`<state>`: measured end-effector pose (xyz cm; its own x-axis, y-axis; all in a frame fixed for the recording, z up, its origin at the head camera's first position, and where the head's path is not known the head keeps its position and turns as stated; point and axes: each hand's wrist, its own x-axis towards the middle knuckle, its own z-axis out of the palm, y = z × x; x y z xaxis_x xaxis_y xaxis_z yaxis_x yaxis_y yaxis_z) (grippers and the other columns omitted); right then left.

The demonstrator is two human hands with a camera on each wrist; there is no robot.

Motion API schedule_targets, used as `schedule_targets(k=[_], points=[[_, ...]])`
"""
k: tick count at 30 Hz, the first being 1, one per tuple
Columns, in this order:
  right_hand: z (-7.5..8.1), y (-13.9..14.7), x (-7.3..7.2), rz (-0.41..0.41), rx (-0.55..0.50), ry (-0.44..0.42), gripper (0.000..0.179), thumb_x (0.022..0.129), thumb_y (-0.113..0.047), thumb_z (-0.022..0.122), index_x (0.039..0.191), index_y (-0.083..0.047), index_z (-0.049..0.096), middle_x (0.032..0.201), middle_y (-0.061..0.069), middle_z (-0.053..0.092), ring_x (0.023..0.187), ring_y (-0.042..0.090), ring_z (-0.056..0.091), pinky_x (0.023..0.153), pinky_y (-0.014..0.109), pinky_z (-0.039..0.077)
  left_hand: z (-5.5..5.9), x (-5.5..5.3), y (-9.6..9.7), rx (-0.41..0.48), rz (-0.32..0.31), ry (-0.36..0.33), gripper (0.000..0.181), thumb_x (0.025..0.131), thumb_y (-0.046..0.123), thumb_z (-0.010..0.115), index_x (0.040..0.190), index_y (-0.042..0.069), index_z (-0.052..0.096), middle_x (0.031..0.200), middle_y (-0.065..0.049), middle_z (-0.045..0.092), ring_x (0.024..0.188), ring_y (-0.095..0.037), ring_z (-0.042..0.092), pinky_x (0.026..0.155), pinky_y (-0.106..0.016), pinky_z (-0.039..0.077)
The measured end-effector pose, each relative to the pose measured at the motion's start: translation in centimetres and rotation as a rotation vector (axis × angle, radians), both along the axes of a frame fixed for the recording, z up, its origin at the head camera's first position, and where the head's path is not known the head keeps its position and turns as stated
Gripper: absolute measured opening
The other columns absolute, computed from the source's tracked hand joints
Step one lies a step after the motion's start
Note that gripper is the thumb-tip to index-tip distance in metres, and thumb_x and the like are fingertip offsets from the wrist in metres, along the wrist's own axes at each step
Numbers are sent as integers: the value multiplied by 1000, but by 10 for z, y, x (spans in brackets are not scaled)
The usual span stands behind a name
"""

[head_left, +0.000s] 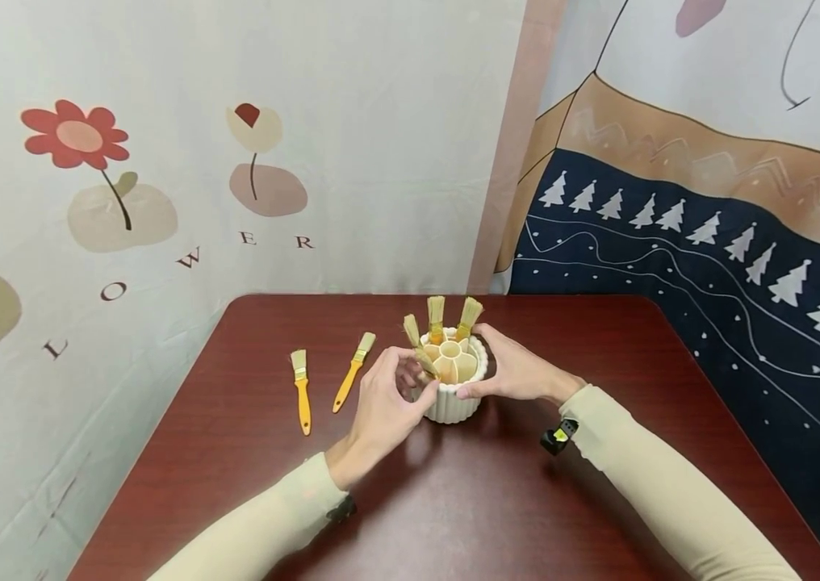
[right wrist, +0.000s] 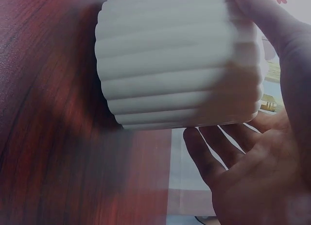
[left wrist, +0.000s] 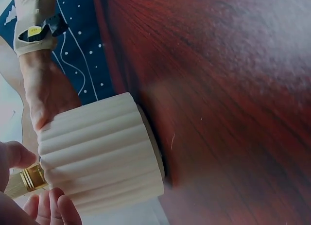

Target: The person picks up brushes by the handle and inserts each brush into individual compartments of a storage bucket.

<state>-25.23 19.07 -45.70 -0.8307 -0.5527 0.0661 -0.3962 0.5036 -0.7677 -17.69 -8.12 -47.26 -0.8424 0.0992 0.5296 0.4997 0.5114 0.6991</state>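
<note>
A white ribbed holder [head_left: 451,407] with a scalloped rim and petal-shaped compartments stands upright on the table. My right hand [head_left: 519,367] grips its right side, thumb toward the front and fingers behind; in the right wrist view, fingertips [right wrist: 194,137] meet the ribbed wall. Three paintbrushes, among them the middle one [head_left: 436,316], stand bristles up in the back and left compartments. At the front left, my left hand [head_left: 391,399] has its thumb and fingers about another paintbrush [left wrist: 33,179], bristles up and leaning left, its handle hidden in the holder.
Left of the holder, two yellow-handled paintbrushes, one nearer the left edge [head_left: 302,395] and one nearer the holder [head_left: 353,375], lie on the dark red table [head_left: 497,508]. Printed cloths hang behind [head_left: 381,161] and to the right [head_left: 708,282].
</note>
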Motion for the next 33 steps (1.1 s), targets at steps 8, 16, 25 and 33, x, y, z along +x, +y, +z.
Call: schedule_targets(k=[8,16,25,33], points=[[-4,-4,7,-56,26,100,106,85,-50,105,162,-5,48,159,14,65,144,29,68,125,57,56,1,-5,-17,-12,-1,16,39,94,15,92,127,7,73,108,-7,78,91,-21,78,81,-35,68],[-8,-12,15,-132,-5,104,106,82,-47,108,158,-7,47,157,13,62,145,27,68,127,54,56,-2,-19,-46,-93,55,-17,38,97,13,90,130,5,74,115,-17,78,97,-36,80,88,-52,71],[-6,-23,28,-225,18,131,114,80,-56,107,160,-3,46,154,18,60,145,33,62,123,55,57,-13,-38,-71,-268,155,-115,42,99,20,90,136,6,75,124,-16,78,102,-35,80,90,-51,68],[-7,-32,39,-318,43,155,117,79,-63,105,158,1,47,149,21,60,141,36,62,119,55,59,-24,-54,-86,-403,201,-203,50,99,25,90,142,4,75,129,-19,78,106,-36,78,95,-55,66]])
